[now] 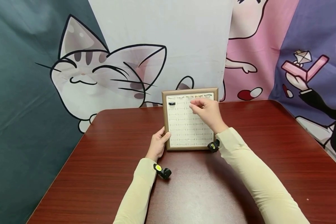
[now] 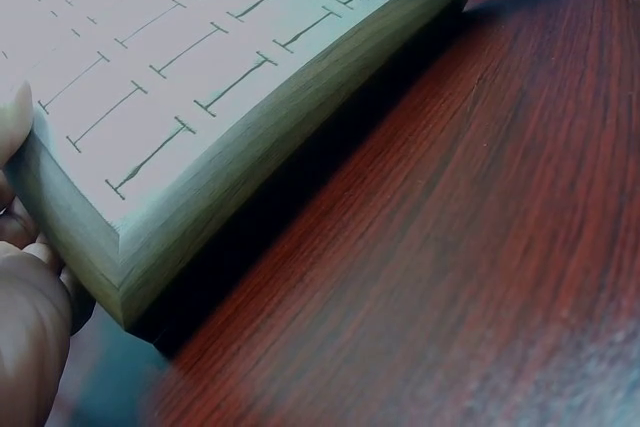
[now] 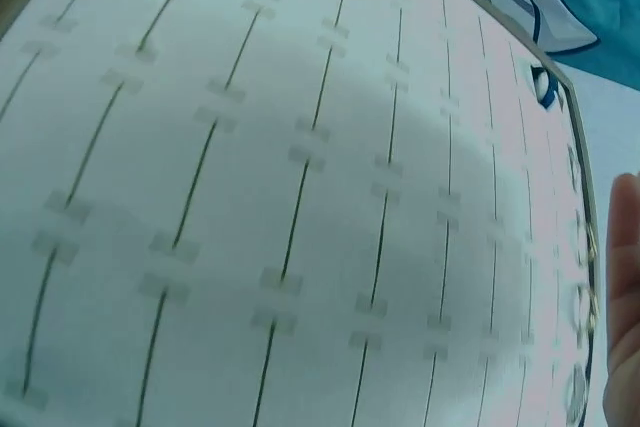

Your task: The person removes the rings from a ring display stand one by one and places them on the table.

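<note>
A wood-framed ring display board with rows of slits in a white pad leans back on the table. My left hand grips its left side, thumb on the front; in the left wrist view that hand is at the frame's corner. A dark ring sits in the second row at the left. Along the top row are several rings, among them a gold ring and a silvery ring. Before the upper rows, my right hand has thumb and forefinger close together; whether anything is between them is hidden.
The reddish-brown table extends to both sides of the board. A cloth backdrop with cartoon figures hangs behind the table. A wrist camera is strapped to the left sleeve, another camera to the right sleeve.
</note>
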A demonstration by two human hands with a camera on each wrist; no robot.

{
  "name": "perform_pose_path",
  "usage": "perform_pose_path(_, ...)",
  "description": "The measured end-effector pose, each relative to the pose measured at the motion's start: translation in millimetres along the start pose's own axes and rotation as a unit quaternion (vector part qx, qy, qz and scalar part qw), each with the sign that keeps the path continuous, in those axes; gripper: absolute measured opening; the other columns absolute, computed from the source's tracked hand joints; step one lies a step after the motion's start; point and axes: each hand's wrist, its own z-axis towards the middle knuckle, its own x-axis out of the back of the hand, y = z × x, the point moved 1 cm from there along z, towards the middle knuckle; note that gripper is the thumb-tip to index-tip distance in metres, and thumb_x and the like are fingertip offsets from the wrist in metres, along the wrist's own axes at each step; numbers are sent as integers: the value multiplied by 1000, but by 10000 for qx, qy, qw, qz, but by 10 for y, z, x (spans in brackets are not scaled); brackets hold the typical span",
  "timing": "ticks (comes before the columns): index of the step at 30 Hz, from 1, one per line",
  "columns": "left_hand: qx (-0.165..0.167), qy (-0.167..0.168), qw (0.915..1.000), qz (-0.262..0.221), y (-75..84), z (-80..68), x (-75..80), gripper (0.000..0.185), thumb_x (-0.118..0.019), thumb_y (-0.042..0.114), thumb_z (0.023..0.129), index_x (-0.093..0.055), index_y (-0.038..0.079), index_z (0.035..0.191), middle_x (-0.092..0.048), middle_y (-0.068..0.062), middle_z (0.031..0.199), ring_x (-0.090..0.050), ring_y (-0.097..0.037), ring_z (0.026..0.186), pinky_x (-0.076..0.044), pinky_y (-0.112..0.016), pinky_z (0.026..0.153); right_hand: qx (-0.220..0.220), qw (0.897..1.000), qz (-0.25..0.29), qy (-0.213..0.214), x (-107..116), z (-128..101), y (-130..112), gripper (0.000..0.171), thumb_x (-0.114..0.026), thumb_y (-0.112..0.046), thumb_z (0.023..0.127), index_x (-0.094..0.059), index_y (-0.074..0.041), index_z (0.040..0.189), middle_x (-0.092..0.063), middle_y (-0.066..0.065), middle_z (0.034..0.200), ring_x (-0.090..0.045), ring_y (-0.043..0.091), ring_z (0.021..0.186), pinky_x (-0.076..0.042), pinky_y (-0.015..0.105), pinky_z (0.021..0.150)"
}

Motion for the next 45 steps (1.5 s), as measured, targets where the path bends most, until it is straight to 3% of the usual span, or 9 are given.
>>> perform_pose_path(8, 33, -48, 10000, -50, -14, -4, 18, 47, -51, -3, 91, -39, -7, 136, -58, -19, 119, -61, -7, 92, -52, -21, 79, 195, 9992, -15, 354, -245, 111, -46, 11, -67, -7, 82, -72, 0, 89, -70, 10, 74, -61, 12, 60, -46, 13, 60)
perform_pose_path(16, 13, -103, 9999, -81, 1, -3, 21, 46, -51, -4, 91, -39, -7, 136, -57, -22, 120, -62, -8, 92, -53, -22, 78, 381, 9968, -339, 617, -378, 172, -33, 11, -64, -5, 82, -71, 1, 87, -70, 13, 79, -63, 21, 69, -52, 30, 65)
perform_pose_path(24, -17, -153, 9999, -60, -7, 9, 18, 46, -50, -4, 91, -39, -7, 136, -57, -22, 121, -61, -7, 93, -52, -22, 79, 341, 9957, -364, 782, -445, 185, -26, 11, -65, -3, 81, -71, 1, 88, -70, 13, 83, -63, 22, 72, -54, 31, 69)
perform_pose_path(32, -26, -232, 9997, -96, -12, 15, 33, 48, -51, -3, 91, -38, -7, 137, -49, -31, 128, -61, -8, 95, -52, -23, 81, 427, 9923, -697, 928, -481, 211, -63, 11, -60, -2, 81, -71, -1, 84, -68, 11, 75, -57, 22, 67, -47, 33, 69)
perform_pose_path(39, -33, -288, 9995, -119, -3, 12, 35, 49, -50, -4, 91, -37, -6, 138, -46, -32, 130, -61, -7, 96, -52, -22, 81, 200, 9924, -765, 939, -514, 226, -71, 12, -59, -1, 80, -71, 0, 85, -68, 11, 77, -57, 23, 69, -45, 35, 73)
perform_pose_path(45, -18, -359, 9993, -84, 5, 15, 40, 49, -50, -4, 91, -36, -6, 138, -44, -33, 130, -61, -8, 95, -52, -23, 80, 165, 9907, -876, 1030, -532, 234, -80, 14, -57, 0, 79, -71, 0, 84, -67, 11, 77, -58, 23, 69, -46, 35, 70)
